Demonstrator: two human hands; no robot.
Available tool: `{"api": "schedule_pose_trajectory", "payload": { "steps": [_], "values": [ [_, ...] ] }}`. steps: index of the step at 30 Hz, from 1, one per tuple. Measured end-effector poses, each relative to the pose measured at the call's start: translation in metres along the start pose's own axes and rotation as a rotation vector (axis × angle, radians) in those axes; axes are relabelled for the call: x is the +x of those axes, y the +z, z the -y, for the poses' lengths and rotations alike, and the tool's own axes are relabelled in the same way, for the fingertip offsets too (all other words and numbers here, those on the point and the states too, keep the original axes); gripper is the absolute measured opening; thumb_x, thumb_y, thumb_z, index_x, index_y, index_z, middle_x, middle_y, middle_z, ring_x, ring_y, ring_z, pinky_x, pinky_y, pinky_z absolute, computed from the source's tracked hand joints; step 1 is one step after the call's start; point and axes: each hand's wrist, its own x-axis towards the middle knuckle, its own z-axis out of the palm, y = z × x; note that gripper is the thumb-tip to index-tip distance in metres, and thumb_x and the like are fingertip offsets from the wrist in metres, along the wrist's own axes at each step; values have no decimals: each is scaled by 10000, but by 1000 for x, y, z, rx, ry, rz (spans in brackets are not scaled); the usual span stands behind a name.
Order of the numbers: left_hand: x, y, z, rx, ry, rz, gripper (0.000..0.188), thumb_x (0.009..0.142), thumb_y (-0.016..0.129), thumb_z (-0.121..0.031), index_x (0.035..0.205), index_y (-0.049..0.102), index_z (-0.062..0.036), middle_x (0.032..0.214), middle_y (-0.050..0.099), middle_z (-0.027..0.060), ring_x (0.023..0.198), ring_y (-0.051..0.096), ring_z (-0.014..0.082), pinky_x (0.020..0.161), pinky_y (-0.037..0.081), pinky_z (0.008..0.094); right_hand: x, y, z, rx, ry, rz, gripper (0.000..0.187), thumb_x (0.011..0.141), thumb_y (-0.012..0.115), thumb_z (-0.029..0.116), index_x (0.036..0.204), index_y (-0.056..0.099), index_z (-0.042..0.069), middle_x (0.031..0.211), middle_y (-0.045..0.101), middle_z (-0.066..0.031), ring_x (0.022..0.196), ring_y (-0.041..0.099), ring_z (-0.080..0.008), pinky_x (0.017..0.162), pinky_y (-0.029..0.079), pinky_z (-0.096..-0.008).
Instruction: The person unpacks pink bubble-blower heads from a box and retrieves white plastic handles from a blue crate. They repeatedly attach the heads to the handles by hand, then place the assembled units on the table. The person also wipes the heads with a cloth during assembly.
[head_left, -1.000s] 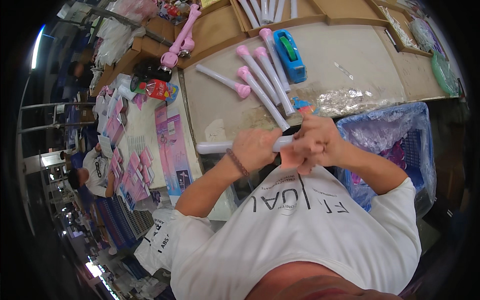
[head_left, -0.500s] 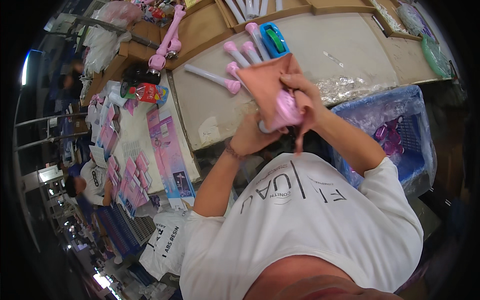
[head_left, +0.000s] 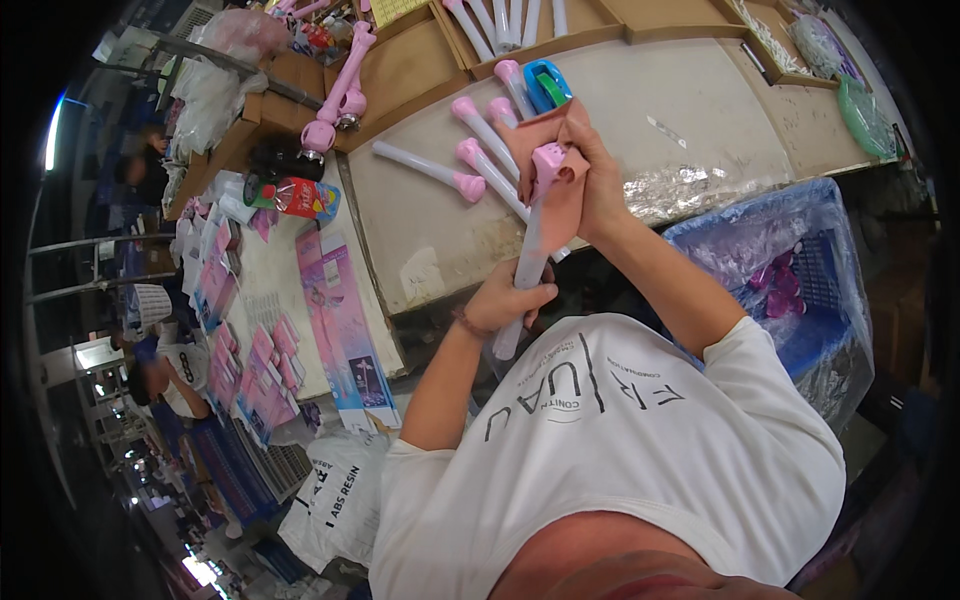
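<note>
My left hand (head_left: 500,302) is closed around the whitish translucent tube of a toy wand (head_left: 532,245). The wand tilts over the table's front edge, its pink head (head_left: 546,160) up and its tube end down near my shirt. An orange-brown cloth (head_left: 567,212) wraps partly round the head, pinched there by my right hand (head_left: 602,185). Just beyond lie several similar wands with pink heads, among them one wand (head_left: 430,170) off to the left. A blue tape dispenser (head_left: 546,88) with a green roll stands behind the cloth.
At right sits a blue basket (head_left: 835,250) lined with clear plastic, purple pieces inside. Cardboard trays (head_left: 600,22) run along the back, some holding tubes. Pink printed boxes (head_left: 335,310) and a bottle (head_left: 300,197) lie at left. Another person (head_left: 180,375) sits farther left.
The wand has swung more upright, so its tube now shows between my hands. The cloth has bunched round its head. My left hand has moved slightly down the tube.
</note>
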Motion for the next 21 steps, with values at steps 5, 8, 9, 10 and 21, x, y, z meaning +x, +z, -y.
{"api": "schedule_pose_trajectory", "payload": {
  "steps": [5,8,9,10,21],
  "values": [
    [36,11,19,729,449,-846,350,786,672,-152,1061,515,-3,835,621,262,697,606,436,579,496,442,-1,17,-11,-300,-244,40,402,895,560,445,921,501,48,800,585,-75,623,562,-160,569,465,-272],
    [19,14,22,452,276,-480,340,773,698,-166,1013,531,8,723,613,193,614,615,335,568,498,422,13,16,12,-195,-239,222,444,893,537,468,951,469,33,749,577,-111,640,550,-176,594,457,-279],
    [11,15,23,95,45,-235,332,765,713,-178,970,546,23,654,597,156,572,605,267,565,499,413,19,13,21,-132,-220,266,471,893,518,489,951,465,25,735,579,-129,650,544,-187,609,451,-281],
    [9,17,23,63,12,-200,330,772,707,-193,956,552,32,675,609,186,599,619,309,581,500,425,24,13,21,-82,-347,260,427,890,548,437,974,462,28,728,573,-114,653,548,-174,616,457,-268],
    [23,36,0,361,200,-584,273,799,671,-182,925,561,33,699,626,201,604,621,370,542,494,428,-2,31,-2,-397,-11,9,343,818,677,120,1083,484,19,946,587,-57,779,592,-144,614,514,-305]
  ]
}}
